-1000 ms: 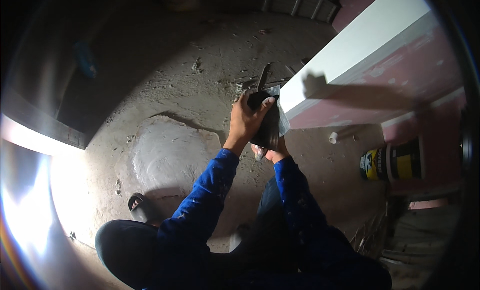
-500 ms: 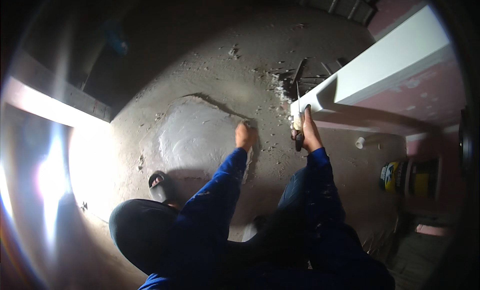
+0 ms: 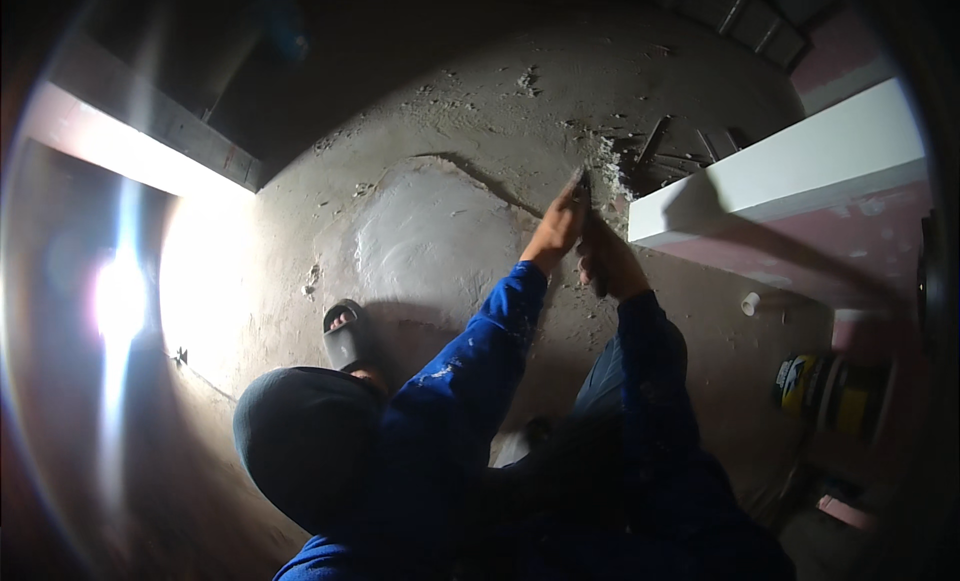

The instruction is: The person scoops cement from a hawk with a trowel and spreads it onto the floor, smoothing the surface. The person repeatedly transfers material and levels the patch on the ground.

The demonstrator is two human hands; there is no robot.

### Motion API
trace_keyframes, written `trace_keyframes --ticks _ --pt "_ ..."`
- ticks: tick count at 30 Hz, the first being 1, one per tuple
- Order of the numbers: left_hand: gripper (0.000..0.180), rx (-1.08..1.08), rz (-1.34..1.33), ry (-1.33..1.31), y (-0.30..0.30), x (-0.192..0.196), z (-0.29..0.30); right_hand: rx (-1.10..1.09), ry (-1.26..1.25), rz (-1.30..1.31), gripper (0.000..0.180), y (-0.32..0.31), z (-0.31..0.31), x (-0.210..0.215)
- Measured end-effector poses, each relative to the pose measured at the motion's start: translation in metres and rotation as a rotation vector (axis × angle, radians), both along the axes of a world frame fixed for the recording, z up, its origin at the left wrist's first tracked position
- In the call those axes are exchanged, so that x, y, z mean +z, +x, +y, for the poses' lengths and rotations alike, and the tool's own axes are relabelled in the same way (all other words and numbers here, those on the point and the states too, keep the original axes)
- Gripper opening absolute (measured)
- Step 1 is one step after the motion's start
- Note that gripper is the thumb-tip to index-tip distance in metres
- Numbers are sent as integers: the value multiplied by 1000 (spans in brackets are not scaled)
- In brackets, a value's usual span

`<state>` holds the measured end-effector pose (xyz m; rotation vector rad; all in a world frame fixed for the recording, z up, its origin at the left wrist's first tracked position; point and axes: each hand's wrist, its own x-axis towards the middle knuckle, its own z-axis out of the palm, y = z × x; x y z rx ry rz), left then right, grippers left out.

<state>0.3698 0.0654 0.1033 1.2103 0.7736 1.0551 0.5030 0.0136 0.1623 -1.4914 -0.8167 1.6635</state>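
Observation:
My left hand (image 3: 560, 226) is closed and reaches up against my right hand, its fingers pressed together at a dark pointed tip (image 3: 584, 178); what it grips, if anything, is hidden. My right hand (image 3: 612, 258) is wrapped round the dark handle of a trowel (image 3: 598, 279), mostly covered by both hands. Just left of the hands lies a smooth, pale grey patch of wet mortar (image 3: 430, 236) on the rough floor, with a raised ridge along its far edge.
A white-topped, pinkish low wall (image 3: 780, 171) juts in from the right, with dark strips (image 3: 655, 146) and rubble by its end. A short white pipe (image 3: 750, 303) and a black-yellow bucket (image 3: 830, 389) are at right. My sandalled foot (image 3: 345, 331) stands below the patch. A bright lamp (image 3: 120, 301) glares left.
My left hand has lifted from the patch's right edge and moved up and right to meet my right hand. The right hand still grips the trowel. The view has shifted slightly.

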Motion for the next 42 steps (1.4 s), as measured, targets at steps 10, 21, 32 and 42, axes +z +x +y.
trace_keyframes --ticks 10,21,32,42 --pt "67 81 -359 474 16 155 3 219 -269 -473 67 -60 -38 -112" --pt "38 -171 -1416 -515 -2 199 5 348 424 -1086 53 -158 -180 -193" --pt "35 -189 -1259 -603 -49 194 -13 592 143 -930 53 -174 77 -197" --pt "35 -122 -1315 -404 -73 204 12 534 268 -1022 55 -189 -20 -200"
